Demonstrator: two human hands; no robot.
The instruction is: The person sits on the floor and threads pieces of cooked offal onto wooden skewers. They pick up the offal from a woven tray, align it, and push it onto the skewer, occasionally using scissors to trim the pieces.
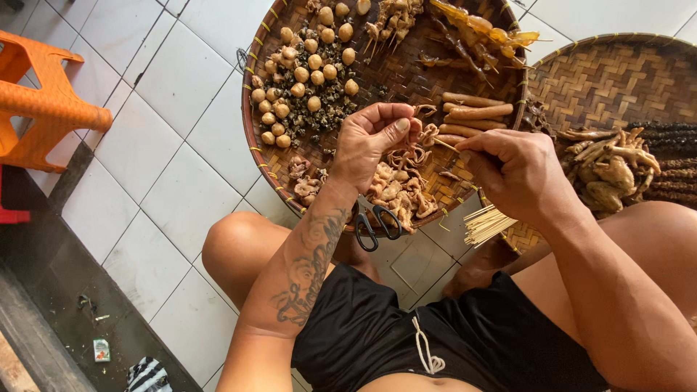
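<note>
Head view, left hand [372, 141]: closed in a pinch, thumb against fingertips, on a pale piece of small squid [415, 134]; held above the round woven tray [255, 138].
Head view, right hand [517, 174]: curled shut around a thin bamboo skewer [446, 145]; tip pointed toward the left hand and touching the pinched piece.
Location of work piece: between the two hands, just above the heap of small squid [396, 190] lying under the left hand.
Technique, judged: keep skewer level and in line with the pinch; push through the thick part of the piece; keep thumb clear of the tip.
Spare skewers [485, 223]: one bundle, below the right hand, on the tray's edge; sticks too fine to count.
Scissors [377, 226]: one pair, black handles, just below the left wrist.
Trays: two; second woven tray [595, 83] beyond the right hand.
Round balls [305, 69]: roughly thirty, beyond the left hand; exact count uncertain.
Sausage-like pieces [475, 110]: about four, beyond both hands.
Filled skewers [479, 29]: several, far side of tray; count unclear.
Orange plastic stool [43, 101]: one, well to the left on the tiled floor [167, 145].
</note>
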